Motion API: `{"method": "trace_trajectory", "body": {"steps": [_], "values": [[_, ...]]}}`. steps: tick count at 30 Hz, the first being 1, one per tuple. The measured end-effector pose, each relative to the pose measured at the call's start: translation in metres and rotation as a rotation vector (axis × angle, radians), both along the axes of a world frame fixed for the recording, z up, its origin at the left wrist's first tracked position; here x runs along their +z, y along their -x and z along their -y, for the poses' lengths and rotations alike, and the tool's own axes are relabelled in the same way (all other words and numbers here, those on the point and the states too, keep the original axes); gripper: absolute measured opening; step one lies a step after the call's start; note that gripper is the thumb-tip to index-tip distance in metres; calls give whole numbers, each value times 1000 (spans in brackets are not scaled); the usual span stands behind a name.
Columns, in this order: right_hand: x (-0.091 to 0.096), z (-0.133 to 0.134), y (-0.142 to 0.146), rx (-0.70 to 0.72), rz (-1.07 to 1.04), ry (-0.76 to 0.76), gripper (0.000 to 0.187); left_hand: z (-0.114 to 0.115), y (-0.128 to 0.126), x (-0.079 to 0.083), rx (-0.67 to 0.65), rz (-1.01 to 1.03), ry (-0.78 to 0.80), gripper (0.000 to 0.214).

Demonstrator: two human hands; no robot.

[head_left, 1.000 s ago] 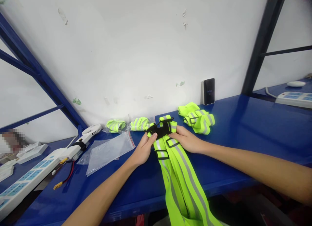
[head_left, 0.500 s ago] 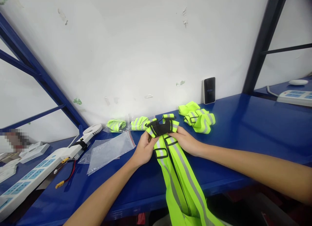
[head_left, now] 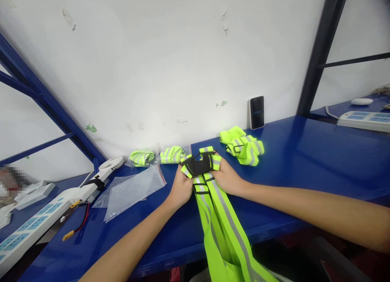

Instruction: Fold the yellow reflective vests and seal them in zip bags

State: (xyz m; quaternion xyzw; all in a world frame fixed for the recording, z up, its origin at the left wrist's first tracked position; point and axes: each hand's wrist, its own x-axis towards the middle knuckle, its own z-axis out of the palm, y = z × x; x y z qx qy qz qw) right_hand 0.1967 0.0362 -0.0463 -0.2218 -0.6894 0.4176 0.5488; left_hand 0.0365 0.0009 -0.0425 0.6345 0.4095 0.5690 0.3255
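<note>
A neon-yellow reflective strap vest with grey stripes lies on the blue shelf and hangs over its front edge. My left hand and my right hand both grip its upper end, on either side of the black buckle. The fingers of each hand are closed round the folded strap ends. The straps run down between my forearms.
Folded yellow vests lie behind my right hand; two bagged ones sit by the wall. Clear zip bags, a white fan, power strips and a red-black cable lie left. A phone leans on the wall.
Both hands have drawn closer together, pulling the strap ends in toward the buckle. The view has shifted slightly.
</note>
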Motion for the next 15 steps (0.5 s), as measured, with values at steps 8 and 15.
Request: {"method": "trace_trajectory", "body": {"steps": [8, 15], "values": [[2, -1, -1, -34, 12, 258, 33, 6, 0, 1, -276, 70, 196, 87], [11, 5, -1, 29, 81, 258, 28, 6, 0, -1, -195, 271, 383, 62]]}}
